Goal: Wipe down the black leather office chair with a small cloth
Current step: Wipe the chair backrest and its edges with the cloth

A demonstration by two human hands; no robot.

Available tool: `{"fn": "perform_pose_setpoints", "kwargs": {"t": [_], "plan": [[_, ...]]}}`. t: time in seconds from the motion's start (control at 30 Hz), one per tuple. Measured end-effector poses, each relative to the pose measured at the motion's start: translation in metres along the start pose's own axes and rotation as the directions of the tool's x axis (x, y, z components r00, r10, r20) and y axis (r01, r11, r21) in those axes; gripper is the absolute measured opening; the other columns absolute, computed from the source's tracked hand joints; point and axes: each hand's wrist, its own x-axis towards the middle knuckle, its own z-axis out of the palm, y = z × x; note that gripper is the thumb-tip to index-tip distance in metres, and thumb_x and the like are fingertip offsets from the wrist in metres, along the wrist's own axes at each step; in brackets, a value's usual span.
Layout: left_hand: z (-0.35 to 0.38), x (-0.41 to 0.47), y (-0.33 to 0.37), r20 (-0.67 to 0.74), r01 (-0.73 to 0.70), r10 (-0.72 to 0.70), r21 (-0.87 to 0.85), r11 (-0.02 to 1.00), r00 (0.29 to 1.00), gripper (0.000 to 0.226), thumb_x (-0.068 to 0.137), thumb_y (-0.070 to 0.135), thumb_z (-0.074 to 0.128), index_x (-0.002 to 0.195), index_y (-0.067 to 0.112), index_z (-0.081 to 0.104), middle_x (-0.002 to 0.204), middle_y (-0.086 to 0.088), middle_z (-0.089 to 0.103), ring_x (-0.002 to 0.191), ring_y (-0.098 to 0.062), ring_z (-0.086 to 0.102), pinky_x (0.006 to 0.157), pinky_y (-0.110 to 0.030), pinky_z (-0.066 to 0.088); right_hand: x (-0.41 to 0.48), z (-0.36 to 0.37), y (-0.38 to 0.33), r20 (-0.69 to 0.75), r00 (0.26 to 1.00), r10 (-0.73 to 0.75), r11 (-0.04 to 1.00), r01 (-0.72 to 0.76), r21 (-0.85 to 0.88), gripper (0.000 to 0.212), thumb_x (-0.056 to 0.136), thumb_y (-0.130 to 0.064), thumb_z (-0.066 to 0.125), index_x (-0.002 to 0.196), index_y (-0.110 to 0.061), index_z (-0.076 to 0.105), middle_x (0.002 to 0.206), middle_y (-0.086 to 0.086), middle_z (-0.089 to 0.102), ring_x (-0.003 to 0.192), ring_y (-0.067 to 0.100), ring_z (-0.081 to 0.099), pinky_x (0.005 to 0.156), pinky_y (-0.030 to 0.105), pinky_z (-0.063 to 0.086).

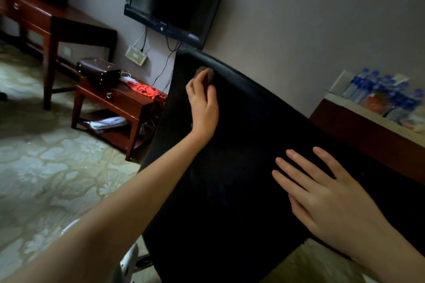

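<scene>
The black leather office chair [241, 145] fills the middle of the view, its broad back tilted toward me. My left hand [203, 103] reaches to the chair's top edge and presses a small brownish cloth [205, 73] against the leather with its fingers on top of it. Most of the cloth is hidden under the fingers. My right hand [326, 195] lies flat on the chair's back lower right, fingers straight and spread, holding nothing.
A low wooden side table [119, 108] with a dark handbag [99, 71] and red cloth stands left of the chair. A black TV [177, 0] hangs on the wall behind. Water bottles [381, 92] stand on a counter at right. Patterned carpet [46, 167] covers the floor.
</scene>
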Motion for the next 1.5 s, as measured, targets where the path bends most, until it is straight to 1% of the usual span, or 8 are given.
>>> {"fn": "perform_pose_setpoints", "kwargs": {"t": [0.17, 0.37, 0.47, 0.7, 0.8, 0.97, 1.17, 1.5], "plan": [[0.011, -0.075, 0.006, 0.175, -0.212, 0.206, 0.016, 0.977, 0.963, 0.039, 0.09, 0.021, 0.041, 0.128, 0.02, 0.045, 0.128, -0.007, 0.03, 0.124, -0.02, 0.035, 0.108, -0.029, 0.028, -0.006, 0.002, 0.009, 0.021, 0.999, -0.039, 0.999, 0.038, 0.025, 0.061, 0.099, -0.033, 0.012, 0.115, -0.017, 0.068, 0.126, 0.005, 0.061, 0.128, 0.024, 0.046, 0.112, 0.045, 0.013], [0.014, -0.152, -0.005, 0.431, -0.606, 0.53, 0.05, 0.794, 0.73, 0.032, 0.097, 0.034, 0.033, 0.125, 0.024, 0.045, 0.126, -0.004, 0.031, 0.113, -0.022, 0.039, 0.102, -0.026, 0.032, -0.021, 0.007, 0.003, 0.085, 0.991, -0.1, 0.995, 0.097, 0.036, 0.047, 0.087, -0.042, 0.036, 0.108, -0.019, 0.071, 0.113, 0.002, 0.068, 0.119, 0.022, 0.055, 0.113, 0.046, 0.01], [0.005, -0.15, -0.017, 0.46, -0.677, 0.578, 0.071, 0.732, 0.674, 0.029, 0.096, 0.028, 0.04, 0.124, 0.024, 0.047, 0.124, -0.007, 0.033, 0.109, -0.024, 0.041, 0.098, -0.03, 0.034, -0.032, 0.021, -0.002, 0.14, 0.982, -0.13, 0.991, 0.127, 0.029, 0.052, 0.088, -0.046, 0.032, 0.116, -0.018, 0.066, 0.126, 0.005, 0.061, 0.137, 0.026, 0.029, 0.116, 0.047, 0.004], [-0.037, -0.108, -0.092, 0.19, -0.034, -0.015, 0.248, 0.968, 0.982, 0.045, 0.086, 0.015, 0.041, 0.129, 0.024, 0.048, 0.129, -0.016, 0.031, 0.122, -0.026, 0.037, 0.107, -0.029, 0.026, -0.036, 0.037, -0.005, 0.126, 0.978, -0.166, 0.986, 0.163, 0.035, 0.071, 0.077, -0.057, 0.047, 0.137, -0.02, 0.04, 0.155, 0.004, 0.017, 0.142, 0.021, 0.009, 0.116, 0.046, -0.005], [-0.062, -0.083, -0.129, 0.054, 0.193, -0.22, 0.309, 0.931, 0.974, 0.043, 0.091, 0.012, 0.039, 0.133, 0.017, 0.046, 0.132, -0.018, 0.031, 0.123, -0.027, 0.034, 0.104, -0.022, 0.02, -0.034, 0.037, -0.005, 0.16, 0.972, -0.171, 0.985, 0.165, 0.049, 0.101, 0.053, -0.058, 0.081, 0.137, -0.02, 0.04, 0.154, 0.004, 0.011, 0.143, 0.022, 0.007, 0.116, 0.046, -0.006], [-0.077, -0.096, -0.161, -0.075, 0.459, -0.454, 0.232, 0.858, 0.888, 0.04, 0.096, 0.01, 0.039, 0.133, 0.022, 0.045, 0.132, -0.015, 0.03, 0.124, -0.027, 0.036, 0.102, -0.02, 0.022, -0.026, 0.038, -0.007, 0.183, 0.968, -0.171, 0.985, 0.174, 0.0, 0.109, 0.047, -0.061, 0.081, 0.138, -0.019, 0.038, 0.158, 0.006, 0.003, 0.145, 0.024, -0.001, 0.116, 0.048, -0.007], [-0.053, -0.135, -0.121, 0.014, 0.386, -0.391, 0.138, 0.912, 0.92, 0.039, 0.096, 0.007, 0.039, 0.131, 0.023, 0.045, 0.131, -0.005, 0.026, 0.126, -0.02, 0.034, 0.103, -0.022, 0.023, -0.011, 0.029, -0.01, 0.102, 0.969, -0.226, 0.968, 0.235, -0.085, 0.1, 0.048, -0.061, 0.081, 0.13, -0.015, 0.047, 0.141, 0.009, 0.045, 0.132, 0.027, 0.031, 0.112, 0.05, 0.003], [-0.018, -0.251, -0.037, 0.375, -0.108, 0.057, 0.118, 0.987, 0.925, 0.036, 0.094, 0.037, 0.037, 0.129, 0.046, 0.033, 0.129, 0.015, 0.023, 0.123, 0.001, 0.026, 0.106, -0.022, 0.028, -0.002, 0.023, -0.019, 0.051, 0.966, -0.255, 0.965, 0.257, -0.056, 0.08, 0.047, -0.048, 0.087, 0.116, -0.016, 0.062, 0.133, 0.012, 0.055, 0.128, 0.031, 0.034, 0.11, 0.052, 0.007]]}}
